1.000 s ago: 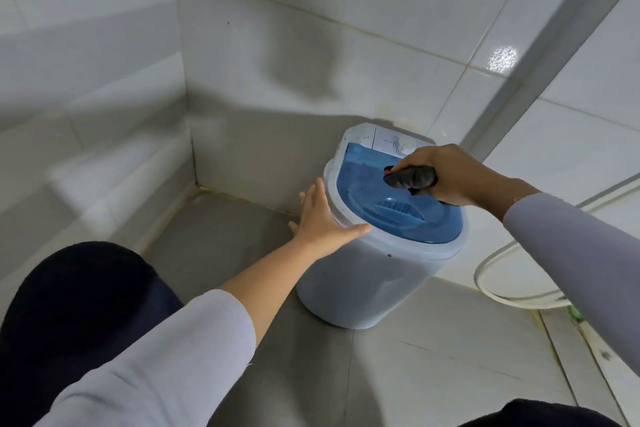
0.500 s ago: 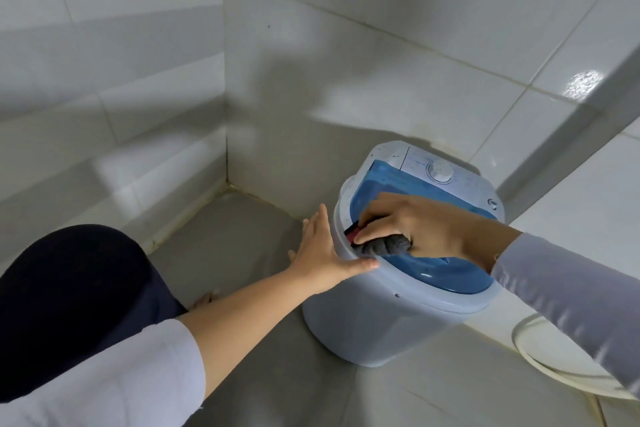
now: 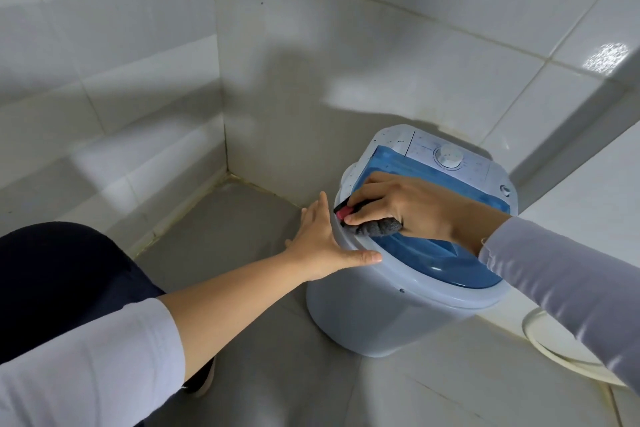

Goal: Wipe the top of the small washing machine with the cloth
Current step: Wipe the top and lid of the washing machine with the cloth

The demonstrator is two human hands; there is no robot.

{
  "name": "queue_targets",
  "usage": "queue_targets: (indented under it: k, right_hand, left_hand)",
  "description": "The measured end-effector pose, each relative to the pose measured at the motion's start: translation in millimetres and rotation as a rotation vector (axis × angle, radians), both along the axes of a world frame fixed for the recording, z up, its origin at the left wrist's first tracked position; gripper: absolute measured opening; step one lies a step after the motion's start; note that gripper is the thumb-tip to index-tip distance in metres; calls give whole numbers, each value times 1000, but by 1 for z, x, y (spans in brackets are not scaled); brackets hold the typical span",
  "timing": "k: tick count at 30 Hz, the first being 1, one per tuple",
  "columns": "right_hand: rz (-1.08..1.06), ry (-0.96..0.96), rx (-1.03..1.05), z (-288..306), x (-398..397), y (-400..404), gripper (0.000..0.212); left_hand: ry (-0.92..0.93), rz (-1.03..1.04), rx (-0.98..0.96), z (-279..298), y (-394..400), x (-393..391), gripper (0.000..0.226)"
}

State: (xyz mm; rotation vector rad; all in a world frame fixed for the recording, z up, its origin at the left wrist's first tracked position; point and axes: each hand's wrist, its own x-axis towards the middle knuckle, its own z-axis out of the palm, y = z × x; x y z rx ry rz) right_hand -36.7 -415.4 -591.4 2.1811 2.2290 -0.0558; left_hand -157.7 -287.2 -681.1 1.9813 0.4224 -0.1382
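Note:
A small pale-blue washing machine [image 3: 388, 305] stands on the tiled floor near the corner, with a translucent blue lid [image 3: 440, 263] and a white control panel with a dial [image 3: 449, 157] at its far side. My right hand [image 3: 401, 208] presses a dark grey cloth [image 3: 377, 228], with a red and black edge, onto the lid's left rim. My left hand [image 3: 323, 246] lies flat with fingers spread against the machine's left upper side, thumb on the rim.
White tiled walls meet in a corner [image 3: 227, 173] behind and left of the machine. A pale hose [image 3: 554, 354] curves on the floor to the right. My dark-trousered knee [image 3: 62, 274] and a shoe [image 3: 202, 380] are at lower left.
My right hand has dragged the cloth from the lid's right middle to its left rim. My left hand has stayed on the machine's side. The view has moved closer.

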Motion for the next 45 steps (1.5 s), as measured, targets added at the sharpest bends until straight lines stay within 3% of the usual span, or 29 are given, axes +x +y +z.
queue_targets:
  k: [9,20,25,29,36,45]
  right_hand:
    - [-111,21,68,-5,23,16,60]
    - [-353,23,40,4,38,32,58]
    - [-505,85,246,37,46,28,53]
    - [-433,39,155,45,43,34,57]
    - [-349,85,-13,16,47,42,58]
    - [-362,62,52,-1,61,37,56]
  left_hand:
    - [4,-19,0,-2,0,-1,144]
    - [36,-35,29,5,0,-2,143]
    - [22,-31,92,10,20,3,135]
    - [-20,10,139,24,46,26,127]
    - [-3,-117,194,43,67,62,123]
    - [105,-204,267,47,73,75,125]
